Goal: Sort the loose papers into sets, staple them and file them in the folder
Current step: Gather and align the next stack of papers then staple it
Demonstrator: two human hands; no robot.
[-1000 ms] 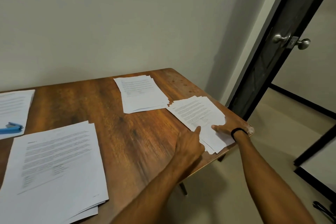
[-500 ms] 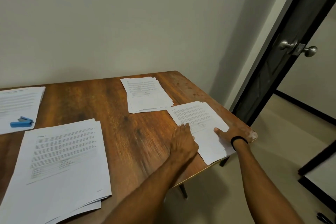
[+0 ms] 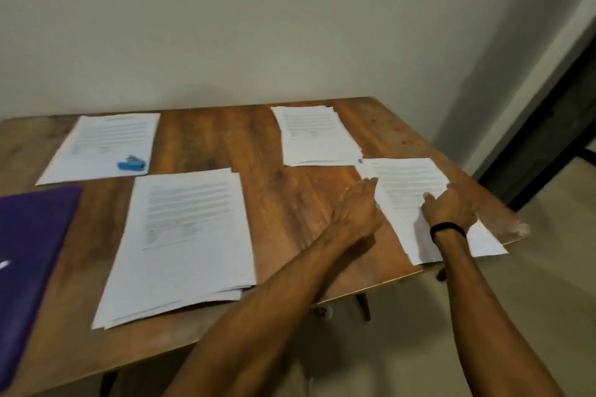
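Note:
Several stacks of printed white paper lie on the wooden table (image 3: 290,203). My left hand (image 3: 358,206) presses flat against the left edge of the stack at the right corner (image 3: 406,177). My right hand (image 3: 450,206), with a black wristband, rests on top of that same stack with its fingers spread. A second stack (image 3: 316,135) lies just behind it. A large stack (image 3: 183,235) sits in the middle, and another (image 3: 103,145) at the back left carries a small blue stapler (image 3: 131,164). A purple folder (image 3: 29,255) lies at the left edge.
A plain wall runs behind the table. A dark door frame (image 3: 548,126) stands to the right, past the table's chipped right corner (image 3: 516,229). The near stack overhangs the table's front edge. A table leg (image 3: 362,303) shows below.
The camera has swung left, bringing the purple folder and stapler stack into view. The right-corner stack's edges look more even, and both hands have shifted slightly along it.

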